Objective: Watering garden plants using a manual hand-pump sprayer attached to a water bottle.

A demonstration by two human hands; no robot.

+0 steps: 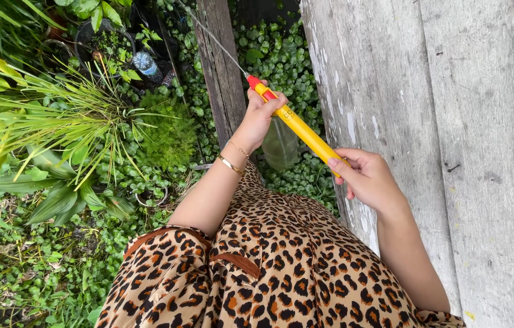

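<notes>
Both hands grip a yellow rod: left hand near its red tip, right hand at the butt, above the leafy ground cover. The thin line could snag in the plants.

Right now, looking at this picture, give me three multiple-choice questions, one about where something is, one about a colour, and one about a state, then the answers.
1. Where is the clear plastic bottle with the blue cap?
A. Among the green plants at upper left
B. On the grey wooden boards
C. In the right hand

2. What colour is the tip of the long yellow plastic tube?
A. Blue
B. Red
C. Black

3. How is the tube held?
A. Lying loose on the lap
B. By one hand only
C. By both hands, one at each end

Answers: 1 A, it lies amid leaves by a dark pot. 2 B, the end at the left hand is red. 3 C, the right hand grips the lower end.
</notes>
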